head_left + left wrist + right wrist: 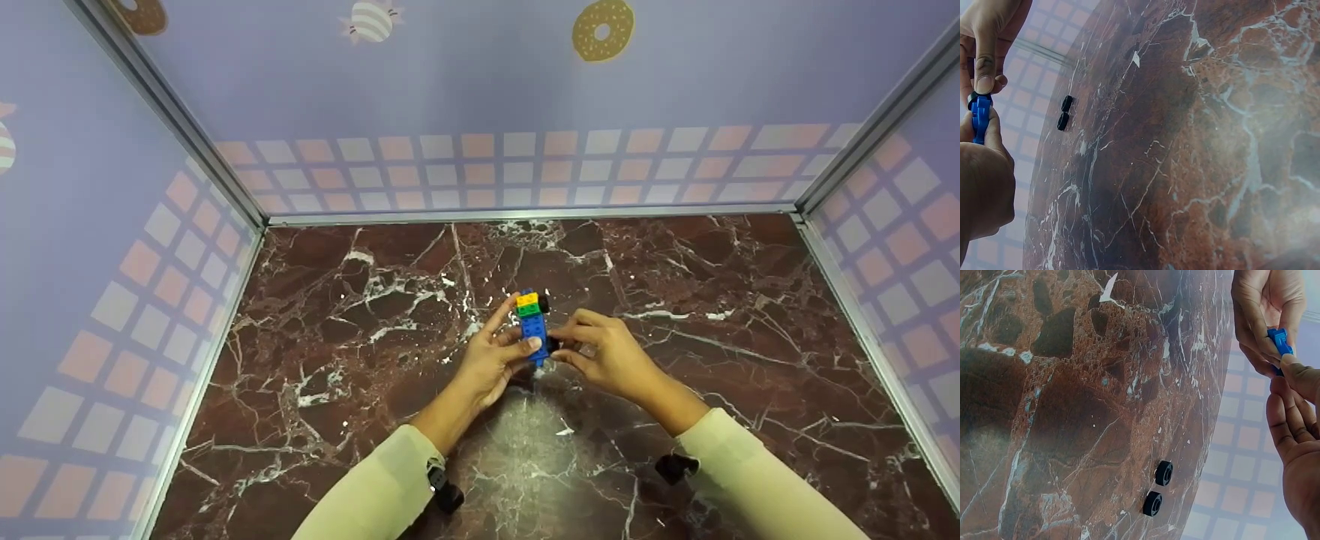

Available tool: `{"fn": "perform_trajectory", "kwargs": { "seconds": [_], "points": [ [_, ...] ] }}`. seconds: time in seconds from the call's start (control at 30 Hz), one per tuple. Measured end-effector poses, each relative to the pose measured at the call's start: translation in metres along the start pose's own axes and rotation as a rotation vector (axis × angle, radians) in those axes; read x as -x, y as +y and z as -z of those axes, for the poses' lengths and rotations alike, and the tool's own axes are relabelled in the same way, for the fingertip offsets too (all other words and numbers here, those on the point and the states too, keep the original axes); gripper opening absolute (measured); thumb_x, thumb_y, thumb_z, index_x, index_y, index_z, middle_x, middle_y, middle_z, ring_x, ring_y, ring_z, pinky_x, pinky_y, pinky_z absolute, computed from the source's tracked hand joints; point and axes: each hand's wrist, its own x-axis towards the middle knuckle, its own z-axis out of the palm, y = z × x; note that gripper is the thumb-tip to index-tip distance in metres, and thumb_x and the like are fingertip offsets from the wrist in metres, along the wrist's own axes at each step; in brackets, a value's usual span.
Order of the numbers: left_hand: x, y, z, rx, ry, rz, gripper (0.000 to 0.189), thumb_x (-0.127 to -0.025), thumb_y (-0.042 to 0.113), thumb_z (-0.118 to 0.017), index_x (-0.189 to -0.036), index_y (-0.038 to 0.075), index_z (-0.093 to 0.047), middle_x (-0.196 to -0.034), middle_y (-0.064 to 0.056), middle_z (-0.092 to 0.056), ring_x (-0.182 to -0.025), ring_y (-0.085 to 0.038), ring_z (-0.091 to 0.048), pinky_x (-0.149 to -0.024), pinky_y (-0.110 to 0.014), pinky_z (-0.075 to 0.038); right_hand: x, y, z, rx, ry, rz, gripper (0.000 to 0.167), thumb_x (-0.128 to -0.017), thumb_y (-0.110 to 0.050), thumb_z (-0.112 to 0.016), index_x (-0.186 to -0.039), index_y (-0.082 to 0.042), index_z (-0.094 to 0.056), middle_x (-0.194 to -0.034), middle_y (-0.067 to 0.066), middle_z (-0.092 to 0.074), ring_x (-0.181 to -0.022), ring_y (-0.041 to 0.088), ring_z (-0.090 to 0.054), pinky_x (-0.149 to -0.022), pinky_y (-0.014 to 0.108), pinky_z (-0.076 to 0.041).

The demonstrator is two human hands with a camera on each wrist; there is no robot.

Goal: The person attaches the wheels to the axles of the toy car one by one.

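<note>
In the head view, my left hand (484, 364) holds a toy car of building bricks, its thumb on top of the blue base (533, 327). A yellow brick (527, 299) and a green brick (529, 309) sit on the far end of the base. A black wheel (544, 303) is at that end's right side. My right hand (609, 352) pinches another black wheel (553, 345) against the near right side of the base. In the right wrist view, fingers hide most of this wheel, and the blue base (1280, 341) shows end-on.
Two loose black wheels, one (1164, 473) close to the other (1153, 503), stand on the dark red marbled table (360, 390). Patterned purple panels (480, 90) with metal edge rails enclose the back and both sides.
</note>
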Motion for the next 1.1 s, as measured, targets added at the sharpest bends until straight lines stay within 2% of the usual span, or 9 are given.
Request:
{"fn": "perform_trajectory", "kwargs": {
  "seconds": [0.1,0.3,0.43,0.63,0.93,1.1],
  "points": [
    [0.0003,-0.0003,-0.0004,0.002,0.008,0.006,0.091,-0.098,-0.018,-0.067,-0.174,0.019,-0.035,-0.115,-0.01,-0.074,-0.104,-0.022,-0.078,-0.097,-0.038,-0.07,0.0004,0.0,-0.0006,-0.013,0.002,-0.01,0.033,-0.082,0.002,-0.094,-0.113,0.006,-0.083,-0.092,0.013,-0.071,-0.075,0.021,-0.071,-0.063,0.037,-0.068],
    [-0.001,-0.0012,-0.0011,0.015,0.009,0.012,0.091,-0.098,-0.018,-0.067,-0.174,0.02,-0.035,-0.117,-0.011,-0.073,-0.106,-0.023,-0.078,-0.098,-0.039,-0.07,0.0007,-0.0002,0.0002,-0.048,-0.012,-0.03,0.033,-0.084,0.004,-0.092,-0.115,0.004,-0.083,-0.094,0.013,-0.071,-0.079,0.022,-0.076,-0.07,0.028,-0.069],
    [-0.0016,-0.0019,-0.0004,0.014,-0.003,0.008,0.091,-0.097,-0.018,-0.067,-0.174,0.02,-0.035,-0.118,-0.012,-0.073,-0.106,-0.023,-0.078,-0.098,-0.04,-0.07,0.0016,0.0001,0.0007,-0.048,-0.02,-0.036,0.036,-0.083,0.006,-0.092,-0.117,0.003,-0.083,-0.095,0.013,-0.071,-0.08,0.021,-0.076,-0.071,0.026,-0.069],
    [-0.0004,-0.0023,0.0017,0.014,-0.016,0.019,0.092,-0.097,-0.02,-0.067,-0.174,0.02,-0.037,-0.111,-0.009,-0.073,-0.104,-0.023,-0.078,-0.097,-0.04,-0.07,0.0028,0.0011,0.0007,-0.063,-0.033,-0.031,0.035,-0.083,0.005,-0.092,-0.117,0.003,-0.083,-0.097,0.014,-0.073,-0.081,0.022,-0.076,-0.072,0.029,-0.07],
    [0.0017,-0.0003,0.0031,-0.02,-0.035,0.026,0.094,-0.097,-0.018,-0.069,-0.174,0.023,-0.036,-0.115,-0.008,-0.074,-0.102,-0.02,-0.078,-0.095,-0.037,-0.071,0.0061,0.0045,-0.0007,-0.08,-0.047,-0.016,0.032,-0.087,0.002,-0.091,-0.117,0.002,-0.082,-0.102,0.013,-0.075,-0.082,0.023,-0.078,-0.073,0.03,-0.07],
    [0.0012,0.0007,0.003,-0.026,-0.028,0.019,0.092,-0.096,-0.019,-0.07,-0.174,0.017,-0.036,-0.11,-0.005,-0.074,-0.098,-0.019,-0.079,-0.092,-0.037,-0.071,0.0046,0.0068,0.0013,-0.08,-0.076,-0.027,0.03,-0.088,-0.001,-0.092,-0.117,0.001,-0.082,-0.102,0.014,-0.075,-0.084,0.026,-0.077,-0.073,0.035,-0.071]
  ]
}}
